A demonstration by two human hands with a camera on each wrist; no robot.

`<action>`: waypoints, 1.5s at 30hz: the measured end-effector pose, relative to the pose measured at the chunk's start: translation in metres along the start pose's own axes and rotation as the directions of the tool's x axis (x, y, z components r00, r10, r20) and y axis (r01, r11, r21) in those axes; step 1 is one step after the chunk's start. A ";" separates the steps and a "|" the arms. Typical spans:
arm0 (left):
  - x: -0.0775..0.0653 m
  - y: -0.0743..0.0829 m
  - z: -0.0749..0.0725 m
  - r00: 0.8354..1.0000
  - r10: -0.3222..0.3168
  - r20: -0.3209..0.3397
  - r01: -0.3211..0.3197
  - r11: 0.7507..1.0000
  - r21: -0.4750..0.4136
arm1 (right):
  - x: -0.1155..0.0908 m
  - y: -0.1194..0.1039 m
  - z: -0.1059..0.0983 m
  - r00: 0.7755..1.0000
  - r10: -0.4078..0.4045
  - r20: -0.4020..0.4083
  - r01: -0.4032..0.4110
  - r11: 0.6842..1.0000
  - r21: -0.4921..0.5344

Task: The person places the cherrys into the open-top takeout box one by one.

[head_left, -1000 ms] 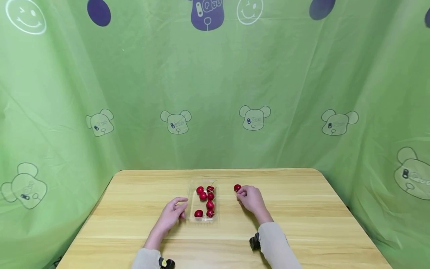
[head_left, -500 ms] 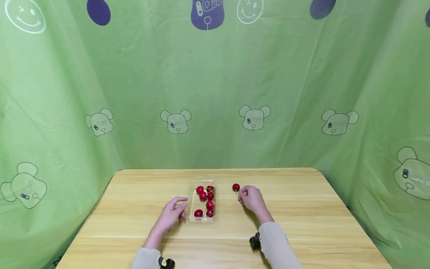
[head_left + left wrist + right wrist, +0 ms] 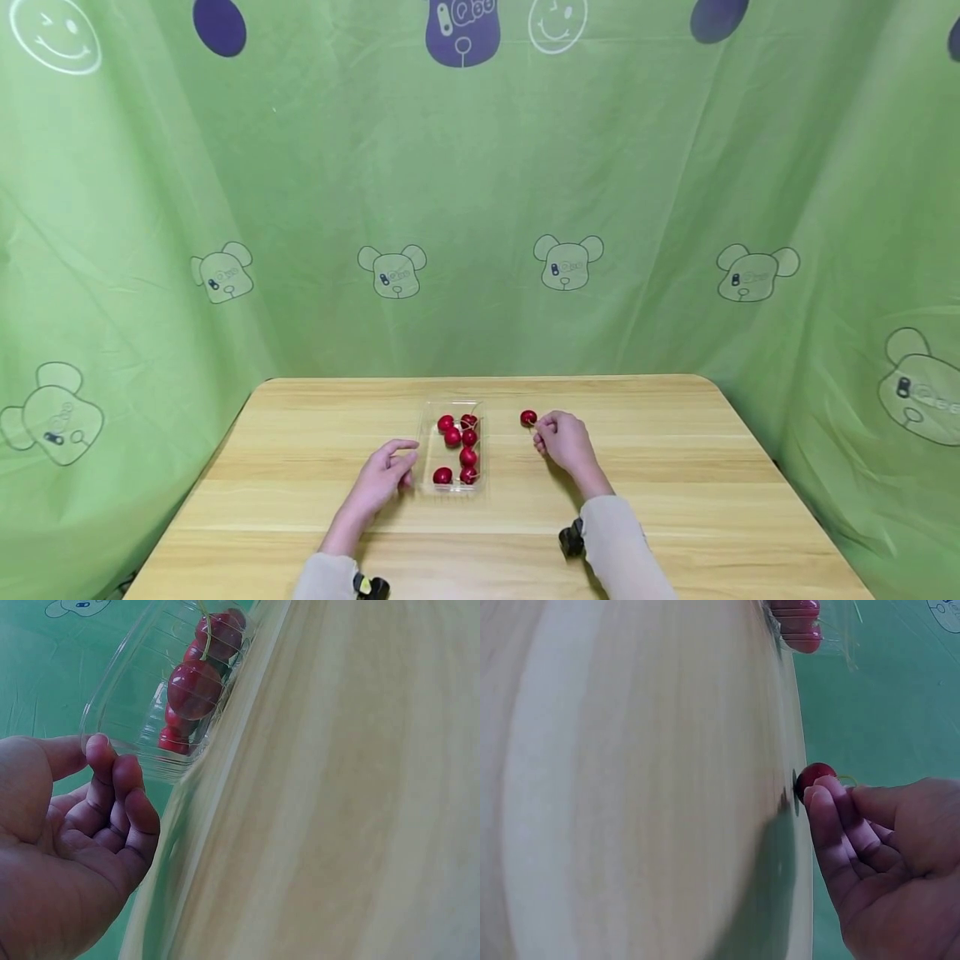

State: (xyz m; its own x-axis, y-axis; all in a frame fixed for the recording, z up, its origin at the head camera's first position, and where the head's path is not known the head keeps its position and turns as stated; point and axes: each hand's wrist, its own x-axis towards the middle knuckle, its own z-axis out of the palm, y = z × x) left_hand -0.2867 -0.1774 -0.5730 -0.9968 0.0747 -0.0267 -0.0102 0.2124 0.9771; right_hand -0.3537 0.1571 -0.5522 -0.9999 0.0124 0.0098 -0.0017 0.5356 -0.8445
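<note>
My right hand (image 3: 566,442) pinches a dark red cherry (image 3: 528,417) by its thin stem, to the right of a clear plastic box (image 3: 431,458). In the right wrist view the cherry (image 3: 814,777) sits close over the table at my fingertips, which partly cover it. My left hand (image 3: 381,477) is at the box's left side. Seen from the left wrist, its thumb and a fingertip meet at the rim of the box (image 3: 105,712), while the other fingers curl below. Several cherries (image 3: 452,437) lie inside the box, most along its right side, some with green stems.
Both hands work over a light wooden table (image 3: 675,467) with rounded far corners. A green curtain (image 3: 480,333) printed with bear faces hangs behind and on both sides. A black wrist camera (image 3: 572,538) is strapped at the right sleeve, another (image 3: 372,587) at the left.
The cherry at my right hand has shifted only slightly, and the fingers have drawn a little to the right along its stem. My left hand and the box stay put.
</note>
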 end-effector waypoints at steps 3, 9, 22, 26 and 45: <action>0.000 -0.001 0.001 1.000 0.007 -0.003 -0.007 1.000 0.004 | 0.001 0.000 -0.001 1.000 0.001 0.002 -0.001 1.000 0.011; 0.000 -0.001 0.001 1.000 0.001 -0.006 -0.001 1.000 0.003 | 0.001 -0.004 -0.002 1.000 -0.006 0.009 0.006 0.999 0.037; 0.003 -0.003 0.000 1.000 0.005 -0.002 -0.005 1.000 -0.004 | -0.002 -0.015 -0.005 1.000 -0.014 0.023 0.013 0.998 0.055; 0.002 -0.003 -0.001 1.000 0.010 0.005 -0.010 1.000 -0.002 | -0.003 -0.019 -0.005 0.999 -0.021 0.026 0.019 0.998 0.067; -0.001 0.001 0.001 1.000 0.008 -0.007 -0.008 1.000 -0.007 | -0.010 -0.034 -0.002 0.998 -0.025 0.063 0.016 0.989 0.150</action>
State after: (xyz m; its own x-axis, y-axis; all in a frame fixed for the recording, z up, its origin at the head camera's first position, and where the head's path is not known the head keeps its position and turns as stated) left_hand -0.2857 -0.1764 -0.5723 -0.9974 0.0696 -0.0171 -0.0025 0.2054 0.9787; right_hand -0.3441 0.1406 -0.5221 -0.9985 -0.0542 -0.0022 -0.0198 0.4030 -0.9150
